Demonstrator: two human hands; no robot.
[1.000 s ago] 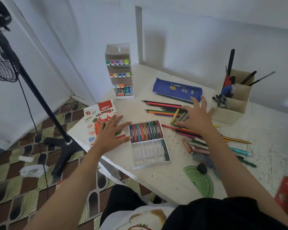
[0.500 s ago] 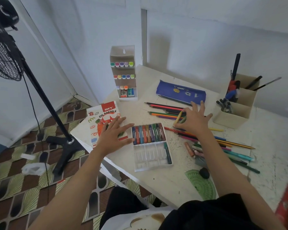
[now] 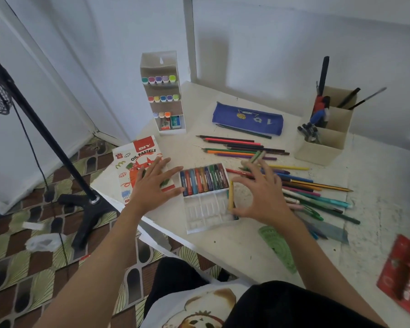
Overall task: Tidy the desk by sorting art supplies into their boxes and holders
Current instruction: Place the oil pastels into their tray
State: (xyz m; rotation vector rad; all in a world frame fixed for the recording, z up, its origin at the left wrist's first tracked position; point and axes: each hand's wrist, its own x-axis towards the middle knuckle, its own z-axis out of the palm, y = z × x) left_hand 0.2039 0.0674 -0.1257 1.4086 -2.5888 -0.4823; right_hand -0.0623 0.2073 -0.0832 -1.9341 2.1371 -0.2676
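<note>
Centre frame: right hand [image 3: 263, 197] grip pinches yellow pastel [image 3: 230, 195] over tray [image 3: 206, 215] — left hand [image 3: 152, 185] (spread flat) rests on pastel box [image 3: 128, 166].

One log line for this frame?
left hand flat on oil pastels box | right hand pinches yellow pastel at pastel tray right edge

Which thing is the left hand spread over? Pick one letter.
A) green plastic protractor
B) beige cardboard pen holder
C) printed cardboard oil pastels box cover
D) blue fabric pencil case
C: the left hand, fingers spread, lies over the printed cardboard oil pastels box cover, while the right hand pinches a yellow oil pastel.
</note>
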